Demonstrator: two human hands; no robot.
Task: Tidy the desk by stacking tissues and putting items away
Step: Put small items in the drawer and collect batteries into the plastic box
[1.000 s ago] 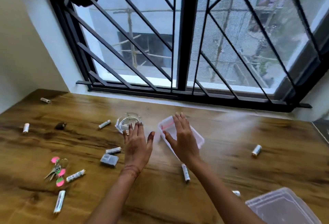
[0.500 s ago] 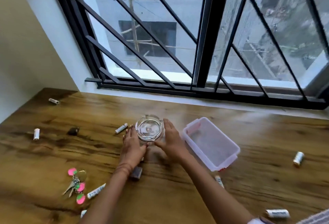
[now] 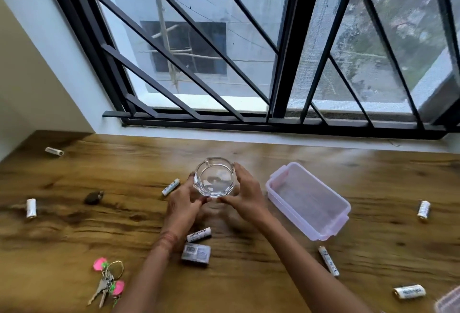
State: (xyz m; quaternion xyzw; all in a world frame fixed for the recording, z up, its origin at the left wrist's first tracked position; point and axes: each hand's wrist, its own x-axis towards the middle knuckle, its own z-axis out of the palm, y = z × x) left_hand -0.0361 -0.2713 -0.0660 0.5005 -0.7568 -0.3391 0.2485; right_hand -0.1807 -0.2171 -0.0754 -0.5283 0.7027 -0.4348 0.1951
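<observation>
A clear glass ashtray (image 3: 213,181) is held between both hands just above the wooden desk (image 3: 74,233). My left hand (image 3: 183,207) grips its left side and my right hand (image 3: 245,194) grips its right side. To the right lies an open, pale pink plastic box (image 3: 308,199), with nothing visible inside. Several white batteries lie scattered over the desk, one (image 3: 171,186) just left of the ashtray and one (image 3: 199,234) near my left wrist. A small grey box (image 3: 196,254) lies below that battery.
A key bunch with pink tags (image 3: 108,280) lies at the front left. A dark small object (image 3: 93,197) sits left of centre. More batteries lie at the right (image 3: 423,209) and front right (image 3: 409,291). A barred window (image 3: 283,63) runs behind the desk.
My hands left the pink box, closed around the glass ashtray and raised it slightly. The view shifted so the box now lies to the right.
</observation>
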